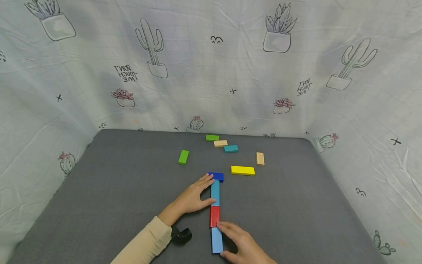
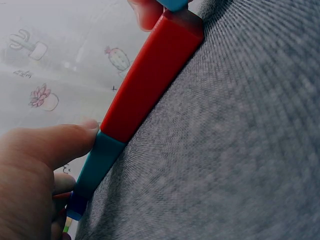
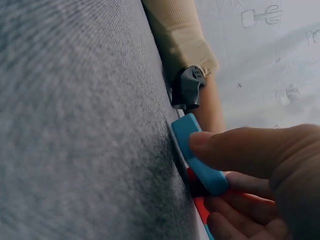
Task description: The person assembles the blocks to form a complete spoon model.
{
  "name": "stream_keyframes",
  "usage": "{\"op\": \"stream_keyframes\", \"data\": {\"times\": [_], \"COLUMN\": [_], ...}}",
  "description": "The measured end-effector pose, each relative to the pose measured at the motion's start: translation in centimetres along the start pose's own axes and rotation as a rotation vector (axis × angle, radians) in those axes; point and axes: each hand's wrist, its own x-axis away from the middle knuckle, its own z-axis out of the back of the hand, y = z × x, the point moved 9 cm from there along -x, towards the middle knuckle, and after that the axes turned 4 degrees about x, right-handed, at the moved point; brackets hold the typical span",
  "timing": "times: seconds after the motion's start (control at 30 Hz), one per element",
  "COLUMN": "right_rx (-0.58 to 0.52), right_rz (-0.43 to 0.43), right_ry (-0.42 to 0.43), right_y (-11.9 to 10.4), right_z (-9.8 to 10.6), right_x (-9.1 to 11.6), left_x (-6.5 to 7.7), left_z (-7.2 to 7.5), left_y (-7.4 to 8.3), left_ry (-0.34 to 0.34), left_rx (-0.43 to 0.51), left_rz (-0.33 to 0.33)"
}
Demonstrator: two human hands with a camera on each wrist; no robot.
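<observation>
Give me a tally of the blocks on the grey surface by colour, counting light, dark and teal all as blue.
Blue blocks: 4
Green blocks: 2
Bare-wood blocks: 2
Red block: 1
Yellow block: 1
Total: 10

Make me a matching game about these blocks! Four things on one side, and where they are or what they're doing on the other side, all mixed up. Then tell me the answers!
Things:
1. red block
2. yellow block
3. dark blue block
4. right hand

Places and doings:
A. turned crosswise at the far end of the farther light blue block
B. holding the nearer light blue block
C. lying alone, touching no other block
D. between the two light blue blocks

Right pairs: 1-D, 2-C, 3-A, 4-B
</observation>
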Motion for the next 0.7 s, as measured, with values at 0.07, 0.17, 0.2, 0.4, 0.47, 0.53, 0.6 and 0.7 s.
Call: {"op": "stream_keyframes", "data": {"times": [0.07,0.17,0.2,0.4,0.47,0.53,0.6,0.7], "right_rx": [0.027,0.060,0.064,0.082,0.101,0.120,0.141,0.168], "right_rz": [0.028,0.052,0.052,0.055,0.071,0.085,0.096,0.104], "right_ry": [0.013,0.021,0.020,-0.002,0.002,0.006,0.014,0.027], "right_y": [-0.25,-0.38,-0.35,-0.37,-0.53,-0.67,-0.80,-0.95], "right_z": [0.06,0.02,-0.01,-0.20,-0.20,-0.16,-0.13,0.00], "right_x": [0.03,0.04,0.03,-0.12,-0.18,-0.23,-0.27,-0.30], "left_x": [-0.05,-0.12,-0.13,-0.22,-0.23,-0.22,-0.22,-0.26], "left_z": [-0.02,-0.03,-0.02,0.10,0.10,0.10,0.14,0.19], "left_y": [-0.05,-0.10,-0.10,0.02,0.00,-0.04,-0.07,-0.09], "left_ry": [0.002,0.002,0.001,-0.007,-0.013,-0.017,-0.019,-0.022], "left_rx": [-0.001,0.001,0.003,0.020,0.022,0.024,0.023,0.017], "left_rz": [0.000,-0.001,0.000,-0.003,0.001,0.005,0.011,0.015]}}
